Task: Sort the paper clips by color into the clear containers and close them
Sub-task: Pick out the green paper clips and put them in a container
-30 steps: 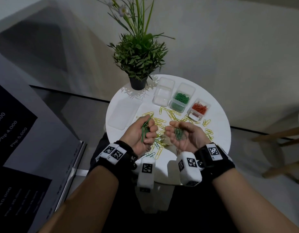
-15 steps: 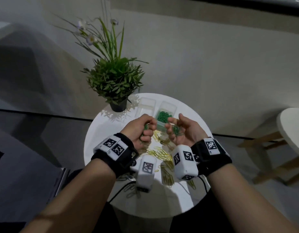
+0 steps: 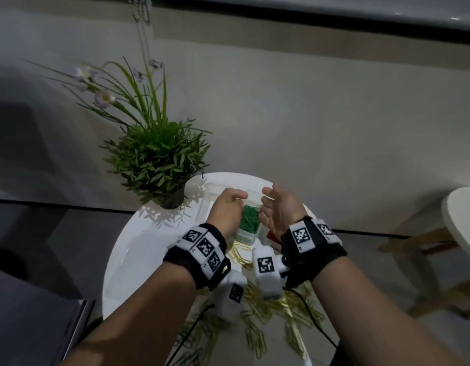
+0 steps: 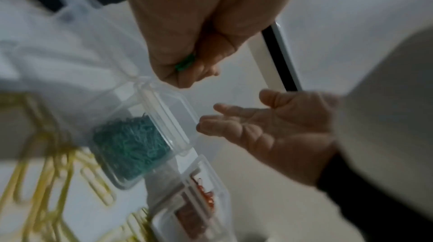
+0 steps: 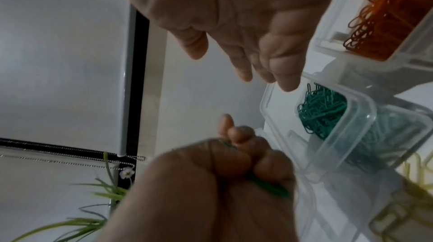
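Directly below the left hand (image 3: pixel 226 207), fisted round green clips (image 4: pixel 185 62), sits the open green box (image 3: pixel 246 231); the right hand (image 3: pixel 278 210) hovers empty, fingers spread, just beside.

No readable text, only coded square markers on wrist bands (image 3: pixel 202 247)

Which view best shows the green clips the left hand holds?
The right wrist view: green clips poke out between the curled fingers of the left hand. The left wrist view shows only a small green tip in the fist. In the head view the left hand hides them.
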A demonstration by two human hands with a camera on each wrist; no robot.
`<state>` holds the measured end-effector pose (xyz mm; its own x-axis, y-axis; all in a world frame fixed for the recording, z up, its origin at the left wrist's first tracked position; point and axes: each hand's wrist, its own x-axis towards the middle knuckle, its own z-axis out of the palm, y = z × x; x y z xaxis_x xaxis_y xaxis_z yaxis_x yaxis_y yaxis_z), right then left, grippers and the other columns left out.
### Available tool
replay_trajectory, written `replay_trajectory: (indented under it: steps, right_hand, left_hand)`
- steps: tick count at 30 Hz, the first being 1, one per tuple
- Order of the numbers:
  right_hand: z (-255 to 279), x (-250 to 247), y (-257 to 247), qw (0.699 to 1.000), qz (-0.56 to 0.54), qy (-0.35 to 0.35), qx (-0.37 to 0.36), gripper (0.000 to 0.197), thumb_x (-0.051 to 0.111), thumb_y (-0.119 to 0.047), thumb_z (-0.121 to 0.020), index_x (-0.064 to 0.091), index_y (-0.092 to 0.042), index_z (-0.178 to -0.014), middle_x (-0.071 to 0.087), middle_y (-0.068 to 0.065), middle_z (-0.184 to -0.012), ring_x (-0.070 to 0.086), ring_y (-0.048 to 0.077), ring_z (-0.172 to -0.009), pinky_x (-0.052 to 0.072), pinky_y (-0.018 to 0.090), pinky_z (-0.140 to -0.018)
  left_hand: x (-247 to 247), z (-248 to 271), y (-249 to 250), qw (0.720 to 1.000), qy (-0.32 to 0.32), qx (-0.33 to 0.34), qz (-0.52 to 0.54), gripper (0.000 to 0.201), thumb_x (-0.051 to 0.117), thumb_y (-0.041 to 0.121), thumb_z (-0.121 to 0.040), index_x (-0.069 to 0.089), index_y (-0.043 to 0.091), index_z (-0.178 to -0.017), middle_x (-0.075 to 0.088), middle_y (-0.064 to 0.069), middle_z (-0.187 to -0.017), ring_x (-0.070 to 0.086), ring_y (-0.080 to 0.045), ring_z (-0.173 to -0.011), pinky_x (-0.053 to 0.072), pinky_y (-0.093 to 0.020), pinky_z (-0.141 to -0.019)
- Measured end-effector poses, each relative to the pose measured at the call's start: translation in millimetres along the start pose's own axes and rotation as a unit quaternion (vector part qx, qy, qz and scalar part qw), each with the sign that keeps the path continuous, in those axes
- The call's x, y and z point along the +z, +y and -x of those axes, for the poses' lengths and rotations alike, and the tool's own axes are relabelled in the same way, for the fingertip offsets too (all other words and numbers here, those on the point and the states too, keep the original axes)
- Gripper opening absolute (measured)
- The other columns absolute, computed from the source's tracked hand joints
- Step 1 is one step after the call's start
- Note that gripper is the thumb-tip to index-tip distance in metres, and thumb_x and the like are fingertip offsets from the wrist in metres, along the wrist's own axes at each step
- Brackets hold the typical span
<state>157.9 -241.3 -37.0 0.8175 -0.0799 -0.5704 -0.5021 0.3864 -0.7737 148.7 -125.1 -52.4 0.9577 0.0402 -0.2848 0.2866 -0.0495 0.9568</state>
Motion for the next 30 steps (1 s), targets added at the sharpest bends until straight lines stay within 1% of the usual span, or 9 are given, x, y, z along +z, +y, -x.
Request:
replay_trajectory:
  steps: [3, 6, 8, 13, 15, 19, 23, 26, 30]
  right_hand:
    - [12, -11, 5, 1.0, -0.011, -0.002, -0.021, 0.037, 0.042, -0.026, -0.099, 0.053, -0.009, -0.13, 0.047, 0.012, -0.141, 0.043, 0.024, -0.133, 0.038, 0.033, -0.102]
    - [24, -22, 13, 0.999, -0.036, -0.014, -0.027, 0.031, 0.047, -0.015, -0.096, 0.055, -0.006, -0.125, 0.054, 0.019, -0.134, 0.048, 0.029, -0.129, 0.037, 0.036, -0.108]
    - [29, -30, 15, 0.999, -0.02, -0.012, -0.038, 0.03, 0.05, -0.009, -0.093, 0.056, -0.005, -0.122, 0.063, 0.02, -0.12, 0.052, 0.032, -0.125, 0.035, 0.045, -0.111]
    - [46, -35, 22, 0.992, 0.085, -0.031, -0.088, 0.018, 0.056, 0.002, -0.088, 0.065, -0.004, -0.103, 0.069, 0.017, -0.089, 0.067, 0.023, -0.075, 0.054, 0.03, -0.066]
    - [55, -30, 33, 0.979, 0.169, -0.065, -0.098, 0.016, 0.055, 0.007, -0.088, 0.065, -0.005, -0.093, 0.066, 0.015, -0.077, 0.06, 0.019, -0.058, 0.05, 0.024, -0.051]
    - [63, -14, 69, 0.898, 0.396, -0.127, -0.146, 0.012, 0.063, -0.002, -0.084, 0.068, -0.014, -0.083, 0.063, 0.002, -0.069, 0.054, 0.008, -0.054, 0.044, 0.018, -0.053]
    - [68, 9, 103, 0.754, 0.585, -0.178, -0.241, 0.016, 0.065, -0.008, -0.081, 0.075, -0.018, -0.089, 0.067, -0.004, -0.081, 0.057, 0.007, -0.069, 0.04, 0.015, -0.069]
    - [68, 27, 114, 0.678, 0.664, -0.217, -0.229, 0.026, 0.058, -0.01, -0.085, 0.072, -0.022, -0.103, 0.068, 0.001, -0.104, 0.06, 0.019, -0.097, 0.04, 0.018, -0.081]
    - [62, 48, 119, 0.642, 0.706, -0.209, -0.212, 0.037, 0.051, -0.01, -0.086, 0.067, -0.028, -0.115, 0.063, -0.001, -0.118, 0.058, 0.02, -0.11, 0.046, 0.026, -0.092]
  left_hand:
    - [15, -12, -2, 0.993, -0.008, 0.083, -0.083, 0.032, 0.035, -0.003, -0.092, 0.054, 0.023, -0.096, 0.053, 0.001, -0.087, 0.049, -0.013, -0.07, 0.038, -0.023, -0.062]
    - [24, -20, -14, 0.985, -0.064, 0.081, -0.136, 0.04, 0.035, -0.004, -0.09, 0.052, 0.023, -0.116, 0.055, -0.002, -0.12, 0.054, -0.014, -0.104, 0.04, -0.021, -0.084]
    - [23, -18, -19, 0.984, -0.092, 0.051, -0.144, 0.048, 0.035, 0.001, -0.092, 0.048, 0.026, -0.131, 0.051, 0.001, -0.126, 0.055, -0.008, -0.093, 0.044, -0.018, -0.072]
    - [-1, 4, -6, 0.987, -0.095, 0.106, -0.074, 0.05, 0.035, -0.008, -0.092, 0.053, 0.02, -0.13, 0.058, -0.003, -0.121, 0.058, -0.009, -0.105, 0.044, -0.014, -0.088]
    - [-24, 15, -3, 0.987, -0.079, 0.112, -0.084, 0.04, 0.041, -0.006, -0.091, 0.06, 0.02, -0.114, 0.065, -0.005, -0.104, 0.064, -0.013, -0.088, 0.047, -0.017, -0.076]
    - [-86, 46, -17, 0.977, -0.032, 0.086, -0.194, 0.017, 0.056, 0.007, -0.09, 0.068, 0.019, -0.09, 0.069, -0.002, -0.083, 0.06, -0.004, -0.06, 0.044, -0.013, -0.056]
    - [-136, 84, -44, 0.951, 0.035, 0.065, -0.302, 0.006, 0.068, 0.012, -0.083, 0.071, 0.017, -0.079, 0.064, 0.01, -0.069, 0.055, 0.009, -0.056, 0.037, -0.006, -0.052]
    - [-156, 108, -63, 0.92, 0.057, 0.037, -0.386, 0.011, 0.065, 0.015, -0.081, 0.07, 0.019, -0.072, 0.066, 0.008, -0.067, 0.057, 0.0, -0.062, 0.042, -0.018, -0.055]
    - [-157, 129, -85, 0.893, 0.04, -0.005, -0.448, 0.012, 0.062, 0.022, -0.083, 0.072, 0.017, -0.08, 0.069, 0.004, -0.081, 0.062, -0.016, -0.083, 0.049, -0.028, -0.071]
